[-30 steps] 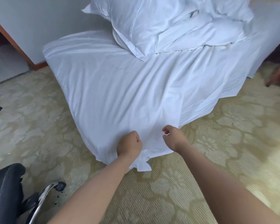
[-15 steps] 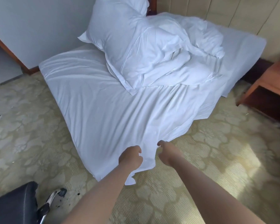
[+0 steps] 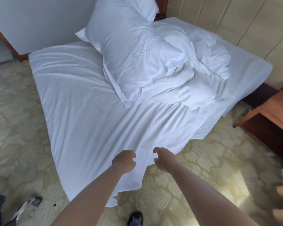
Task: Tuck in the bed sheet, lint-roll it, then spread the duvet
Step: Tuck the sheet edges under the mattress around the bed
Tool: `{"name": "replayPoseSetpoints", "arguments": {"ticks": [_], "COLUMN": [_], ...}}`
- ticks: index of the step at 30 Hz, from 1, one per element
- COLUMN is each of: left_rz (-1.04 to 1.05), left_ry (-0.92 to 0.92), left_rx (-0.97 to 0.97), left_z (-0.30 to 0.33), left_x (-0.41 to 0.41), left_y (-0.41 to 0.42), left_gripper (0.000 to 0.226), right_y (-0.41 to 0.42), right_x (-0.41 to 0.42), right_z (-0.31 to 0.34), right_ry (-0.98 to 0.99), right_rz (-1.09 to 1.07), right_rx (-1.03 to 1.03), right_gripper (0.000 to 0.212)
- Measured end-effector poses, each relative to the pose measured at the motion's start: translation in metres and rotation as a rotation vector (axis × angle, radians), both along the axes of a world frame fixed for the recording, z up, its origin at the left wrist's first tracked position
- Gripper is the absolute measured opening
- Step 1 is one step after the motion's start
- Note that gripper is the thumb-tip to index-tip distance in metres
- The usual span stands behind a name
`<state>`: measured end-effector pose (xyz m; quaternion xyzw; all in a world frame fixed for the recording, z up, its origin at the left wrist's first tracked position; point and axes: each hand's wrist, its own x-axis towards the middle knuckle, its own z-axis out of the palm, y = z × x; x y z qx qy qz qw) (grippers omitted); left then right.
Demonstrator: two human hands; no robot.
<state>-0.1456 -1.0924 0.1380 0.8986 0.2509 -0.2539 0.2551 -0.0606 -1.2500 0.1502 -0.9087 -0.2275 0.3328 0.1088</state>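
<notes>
A white bed sheet [image 3: 88, 111] covers the bed, and its near corner hangs loose down to the carpet. My left hand [image 3: 124, 162] grips the sheet at that corner, fingers curled into the cloth. My right hand [image 3: 163, 159] holds the sheet's edge just to the right, thumb and fingers curled on it. A crumpled white duvet [image 3: 183, 66] is bunched at the head of the bed. A large white pillow [image 3: 121, 26] leans there against the wall.
Patterned beige carpet [image 3: 194, 168] surrounds the bed. A wooden nightstand [image 3: 271, 115] stands at the right. A chair's metal base [image 3: 23, 209] is at the lower left. My dark shoe [image 3: 136, 217] is near the bottom edge. Padded wall panels [image 3: 235, 22] back the bed.
The view has pulled back and up, showing more of the bed. Both hands kept their hold on the sheet corner, which now hangs longer toward the floor.
</notes>
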Motion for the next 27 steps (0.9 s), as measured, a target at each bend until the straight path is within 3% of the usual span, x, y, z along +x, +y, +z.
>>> {"name": "replayPoseSetpoints", "arguments": {"ticks": [13, 23, 27], "left_rz": [0.232, 0.300, 0.247], "left_ry": [0.103, 0.211, 0.182], "left_rx": [0.025, 0.077, 0.185], "left_z": [-0.031, -0.083, -0.125], "left_x": [0.087, 0.102, 0.105], "left_y": [-0.106, -0.184, -0.187], "left_gripper": [0.036, 0.051, 0.047], "right_y": [-0.076, -0.114, -0.113], "right_x": [0.143, 0.173, 0.176], "right_z": [-0.047, -0.096, -0.132], "right_ry": [-0.004, -0.024, -0.159], "right_rz": [0.420, 0.757, 0.905], "right_rx": [-0.044, -0.076, -0.072], "right_gripper": [0.038, 0.034, 0.035]}}
